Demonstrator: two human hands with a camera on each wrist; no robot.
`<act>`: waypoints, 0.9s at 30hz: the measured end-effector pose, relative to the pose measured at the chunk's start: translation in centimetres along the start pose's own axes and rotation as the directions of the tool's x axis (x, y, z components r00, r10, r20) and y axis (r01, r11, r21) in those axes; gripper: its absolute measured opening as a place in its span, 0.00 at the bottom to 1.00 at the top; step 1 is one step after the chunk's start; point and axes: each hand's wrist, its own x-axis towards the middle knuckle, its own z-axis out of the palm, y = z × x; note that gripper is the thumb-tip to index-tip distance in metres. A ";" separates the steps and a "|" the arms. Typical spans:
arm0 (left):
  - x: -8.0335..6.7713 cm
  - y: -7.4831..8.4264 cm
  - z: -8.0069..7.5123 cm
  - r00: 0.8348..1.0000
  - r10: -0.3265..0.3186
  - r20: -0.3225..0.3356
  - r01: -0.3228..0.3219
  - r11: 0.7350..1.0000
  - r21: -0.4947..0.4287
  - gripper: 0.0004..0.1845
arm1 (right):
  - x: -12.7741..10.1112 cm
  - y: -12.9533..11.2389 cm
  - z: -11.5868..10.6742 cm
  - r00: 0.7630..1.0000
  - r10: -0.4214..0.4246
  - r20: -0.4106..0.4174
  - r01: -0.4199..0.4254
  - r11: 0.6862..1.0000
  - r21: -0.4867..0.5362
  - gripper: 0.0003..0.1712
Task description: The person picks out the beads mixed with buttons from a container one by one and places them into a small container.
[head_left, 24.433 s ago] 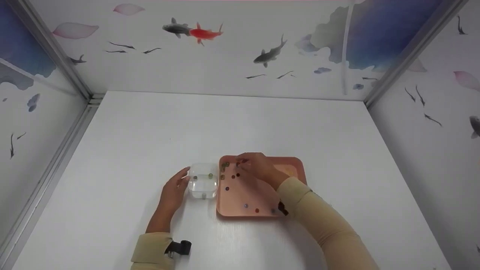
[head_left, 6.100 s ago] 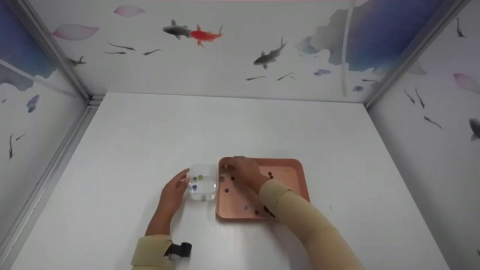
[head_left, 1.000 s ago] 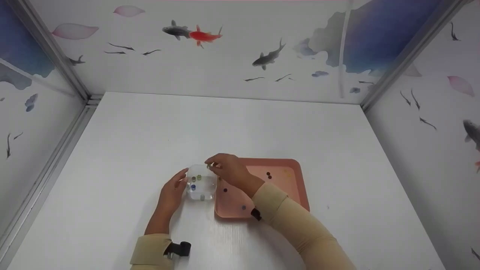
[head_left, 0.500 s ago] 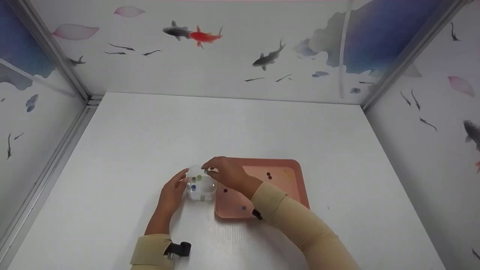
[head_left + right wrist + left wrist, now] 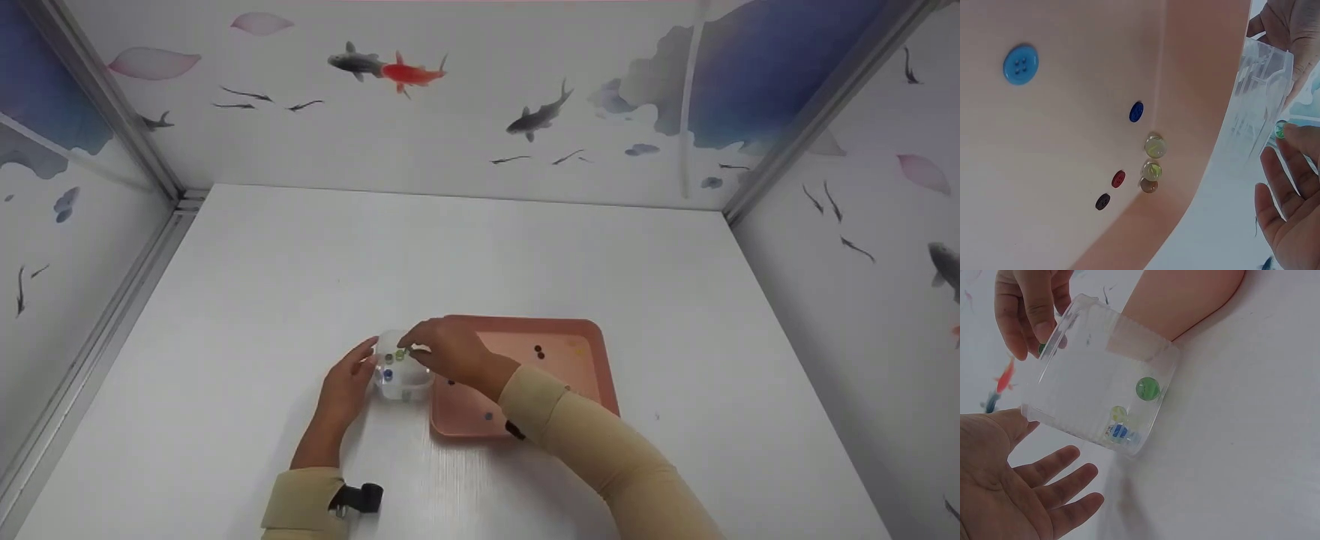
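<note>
A green marble (image 5: pixel 1280 129) is pinched between the thumb and fingers of my right hand (image 5: pixel 454 349), right at the rim of a clear plastic box (image 5: pixel 1081 377). Inside the box lie several glass marbles, among them a green one (image 5: pixel 1148 388), a yellowish one (image 5: pixel 1118 414) and a blue one (image 5: pixel 1119 432). My left hand (image 5: pixel 346 386) touches the box's left side near the rim, its other fingers spread and fairly straight. Close against the box's right side sits a pink tray (image 5: pixel 472 420), partly covered by my right hand and sleeve.
In the right wrist view the tray holds marbles (image 5: pixel 1155 147) along one wall. Buttons lie near them: light blue (image 5: pixel 1021 65), dark blue (image 5: pixel 1136 111), red (image 5: pixel 1118 179) and dark (image 5: pixel 1103 202). Patterned panels (image 5: pixel 450 135) enclose the white table (image 5: pixel 300 247) at back and sides.
Since about six seconds ago my right hand has come from the tray's left corner to the box with a marble. A blue marble has joined those in the box since the first frame.
</note>
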 end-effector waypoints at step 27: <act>0.1 0.0 -0.1 1.000 0.021 0.009 -0.021 1.000 -0.007 0.24 | 0.2 0.0 1.1 0.988 -0.153 0.008 0.153 0.981 -0.120 0.13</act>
